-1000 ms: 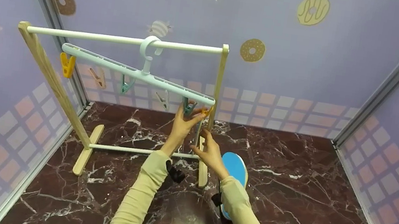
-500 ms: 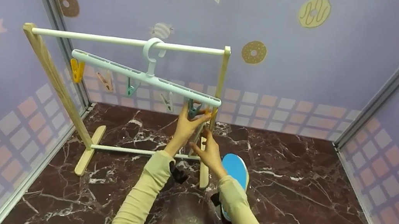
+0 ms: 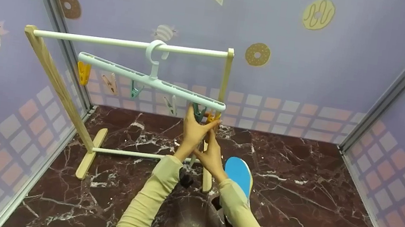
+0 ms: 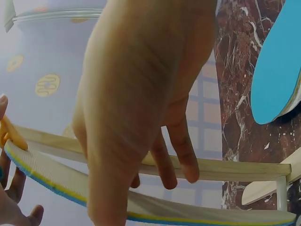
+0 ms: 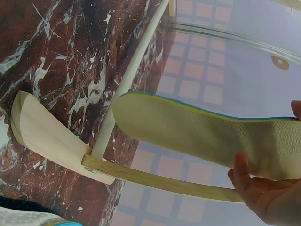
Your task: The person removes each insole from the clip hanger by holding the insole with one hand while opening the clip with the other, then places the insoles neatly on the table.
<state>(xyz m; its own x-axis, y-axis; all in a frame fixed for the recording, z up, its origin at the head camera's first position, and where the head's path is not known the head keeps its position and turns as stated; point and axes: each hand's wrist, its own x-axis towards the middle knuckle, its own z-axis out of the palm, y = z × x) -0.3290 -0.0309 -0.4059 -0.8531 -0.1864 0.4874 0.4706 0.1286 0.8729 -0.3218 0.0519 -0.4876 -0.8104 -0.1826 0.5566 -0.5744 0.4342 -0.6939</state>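
My left hand pinches an orange clothespin under the right end of a pale mint hanger. In the left wrist view, that clothespin's tip meets the upper end of an insole, cream with a blue and yellow edge. Just below, my right hand holds the insole, with the thumb across its face. The insole hangs lengthwise downward, seen broadside in the right wrist view. A dark green clothespin sits beside my left fingers. The left fingertips are partly hidden.
The hanger hooks over the white bar of a wooden rack and tilts down to the right. Several other clothespins, including a yellow one, hang along it. A second, blue-topped insole lies on the dark marbled floor, right of the rack.
My left hand has shifted slightly right and closer to the right hand. The hanger's left end has swung rightward. The insole's upper end has come up to the orange clothespin.
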